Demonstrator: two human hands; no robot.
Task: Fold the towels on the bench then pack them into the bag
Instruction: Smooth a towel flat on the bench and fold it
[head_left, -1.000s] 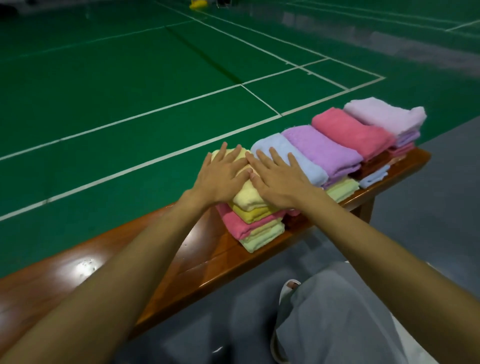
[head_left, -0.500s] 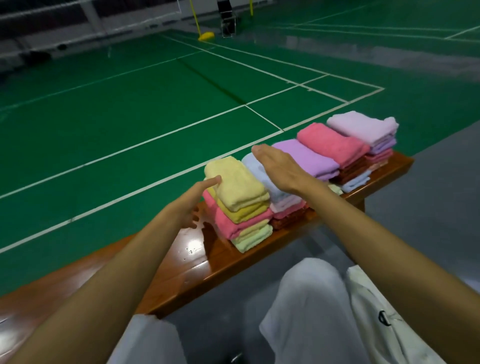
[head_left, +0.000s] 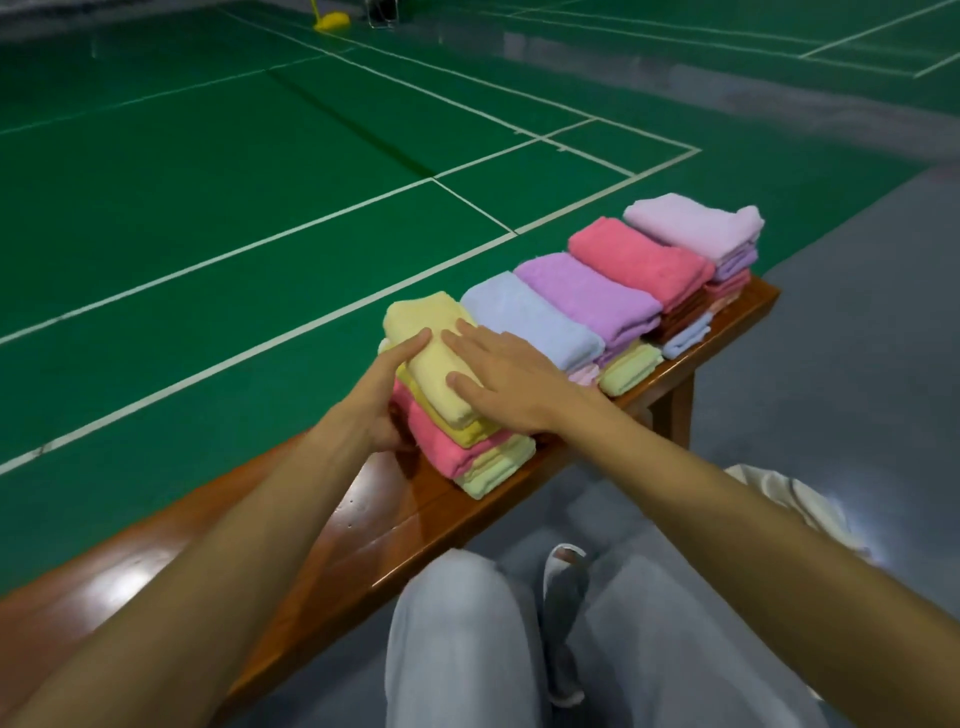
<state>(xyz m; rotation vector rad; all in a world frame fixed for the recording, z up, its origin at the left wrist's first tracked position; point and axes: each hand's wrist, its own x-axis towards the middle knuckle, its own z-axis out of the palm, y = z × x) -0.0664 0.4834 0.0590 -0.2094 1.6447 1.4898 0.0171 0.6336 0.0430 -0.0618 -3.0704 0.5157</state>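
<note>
A wooden bench (head_left: 363, 519) is standing beside a green court floor (head_left: 208, 182), carrying a row of folded towel piles (head_left: 587, 291). The right hand (head_left: 514, 374) is lying flat, fingers straight, on the yellow towel (head_left: 421, 319) topping the nearest pile, probably squaring it for packing. The left hand (head_left: 374, 400) is bracing that pile's left side, one finger straight along the towel's edge; whether the others are gripping cannot be told. A pale cloth object (head_left: 779, 493) at right may be the bag.

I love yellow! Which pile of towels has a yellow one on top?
The pile nearest the person: yellow towel on top, left hand and right hand touching it. Others show a blue towel, purple towel, pink towel, lilac towel.
</note>
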